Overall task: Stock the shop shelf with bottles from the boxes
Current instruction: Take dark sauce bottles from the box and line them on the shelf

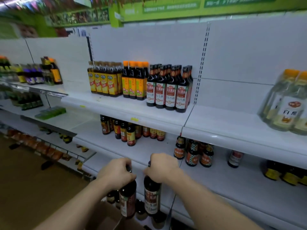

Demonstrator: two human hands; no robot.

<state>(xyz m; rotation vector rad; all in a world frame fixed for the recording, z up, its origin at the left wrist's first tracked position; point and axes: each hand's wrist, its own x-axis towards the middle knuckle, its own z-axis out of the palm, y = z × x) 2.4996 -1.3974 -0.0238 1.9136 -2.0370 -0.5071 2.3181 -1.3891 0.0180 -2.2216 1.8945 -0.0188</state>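
The left hand (116, 173) holds the left bottle (127, 200) by its neck. The right hand (162, 168) holds the right bottle (152, 196) the same way. Both dark bottles hang upright, side by side, over a brown box (106, 216). More bottles like them (169, 90) stand on the high shelf (126, 117).

A shop aisle: white tiered shelving (126, 112) with rows of labelled sauce bottles (169, 90), green signage (199, 5) overhead.

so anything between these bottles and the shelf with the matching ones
Nothing visible: the left bottle and right bottle hang in open air, and the upper shelf right of the matching bottles is bare.
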